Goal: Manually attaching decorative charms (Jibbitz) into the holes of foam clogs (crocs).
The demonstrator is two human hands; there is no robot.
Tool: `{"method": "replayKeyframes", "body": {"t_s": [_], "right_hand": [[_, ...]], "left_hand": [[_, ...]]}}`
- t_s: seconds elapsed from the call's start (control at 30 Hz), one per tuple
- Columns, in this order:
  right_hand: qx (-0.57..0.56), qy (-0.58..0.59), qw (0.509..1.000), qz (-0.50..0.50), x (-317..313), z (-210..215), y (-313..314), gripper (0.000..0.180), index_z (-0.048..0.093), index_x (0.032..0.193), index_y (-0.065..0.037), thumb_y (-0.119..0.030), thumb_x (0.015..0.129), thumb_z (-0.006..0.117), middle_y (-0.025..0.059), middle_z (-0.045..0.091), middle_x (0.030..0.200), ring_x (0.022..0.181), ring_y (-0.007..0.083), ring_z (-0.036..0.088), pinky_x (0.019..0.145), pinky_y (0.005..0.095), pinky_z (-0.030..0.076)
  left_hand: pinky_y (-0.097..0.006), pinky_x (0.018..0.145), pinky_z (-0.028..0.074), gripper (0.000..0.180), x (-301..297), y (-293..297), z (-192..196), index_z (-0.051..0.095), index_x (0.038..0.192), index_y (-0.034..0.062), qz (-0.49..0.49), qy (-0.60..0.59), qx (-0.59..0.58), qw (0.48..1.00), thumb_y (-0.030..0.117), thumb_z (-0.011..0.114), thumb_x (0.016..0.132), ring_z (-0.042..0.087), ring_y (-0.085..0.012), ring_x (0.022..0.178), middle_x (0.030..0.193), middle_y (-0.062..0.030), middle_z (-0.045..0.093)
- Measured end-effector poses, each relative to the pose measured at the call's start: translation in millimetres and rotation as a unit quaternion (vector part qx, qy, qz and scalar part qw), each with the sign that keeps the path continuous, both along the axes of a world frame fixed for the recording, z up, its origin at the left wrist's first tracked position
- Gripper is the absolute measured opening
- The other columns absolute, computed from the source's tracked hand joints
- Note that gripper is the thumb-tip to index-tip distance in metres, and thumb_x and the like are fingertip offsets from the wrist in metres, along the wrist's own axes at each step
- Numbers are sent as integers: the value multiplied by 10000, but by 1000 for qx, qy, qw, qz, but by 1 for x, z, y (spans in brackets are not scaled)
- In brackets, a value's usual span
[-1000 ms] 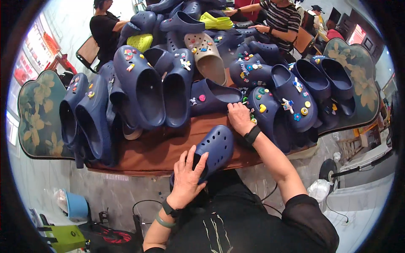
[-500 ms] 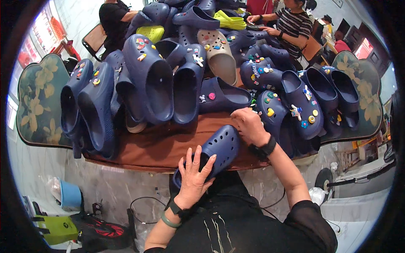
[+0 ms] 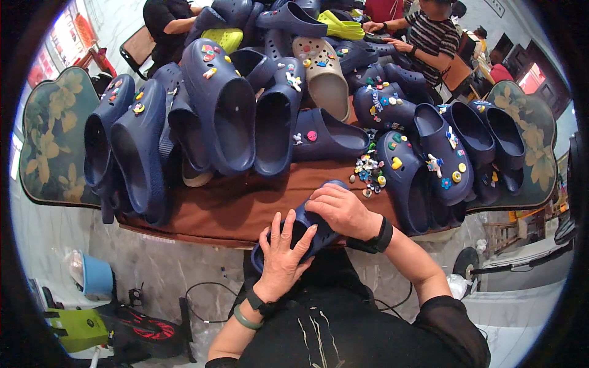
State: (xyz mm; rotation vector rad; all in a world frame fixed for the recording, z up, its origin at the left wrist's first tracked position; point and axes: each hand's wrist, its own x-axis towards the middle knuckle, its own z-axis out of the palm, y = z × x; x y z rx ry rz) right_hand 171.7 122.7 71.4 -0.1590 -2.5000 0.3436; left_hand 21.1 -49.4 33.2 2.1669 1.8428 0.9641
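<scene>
Both hands grip a navy clog (image 3: 307, 227) at the near table edge: left hand (image 3: 283, 257) spread across it (fingers splayed), right hand (image 3: 341, 210) curled over its top. Beyond, piled clogs (image 3: 227, 116) cover the brown table (image 3: 227, 205).

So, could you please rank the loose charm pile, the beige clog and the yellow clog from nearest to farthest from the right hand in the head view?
1. Charm pile: on the brown table just beyond the right hand.
2. Beige clog: mid-pile, further back.
3. Yellow clog: far end, near the person in stripes.
</scene>
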Motion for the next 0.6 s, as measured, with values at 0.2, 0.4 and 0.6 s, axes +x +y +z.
{"method": "replayKeyframes", "body": {"t_s": [0.2,0.4,0.6], "right_hand": [[61,-98,993,10,3,11,-6,354,587,1128,-15,-131,794,608,96,625,998,1073,265,591,1042,449,395],[72,-114,991,4,-7,10,-14,326,572,1090,-1,-112,786,607,100,589,974,1018,274,571,1032,438,394],[14,-48,999,-19,-1,-4,-14,318,568,1079,10,-65,774,623,112,606,996,1024,279,587,980,404,431]], "left_hand": [[-574,1089,230,902,-1,3,1,452,1473,232,-1,4,-5,1000,199,857,668,220,-436,1452,1598,-216,211],[-562,1081,228,864,-4,5,10,454,1468,245,-2,-10,-36,999,206,838,695,230,-434,1444,1591,-202,237],[-558,1078,241,858,-3,6,7,458,1468,227,-3,-1,-17,1000,243,838,699,266,-430,1427,1580,-209,257]]}}
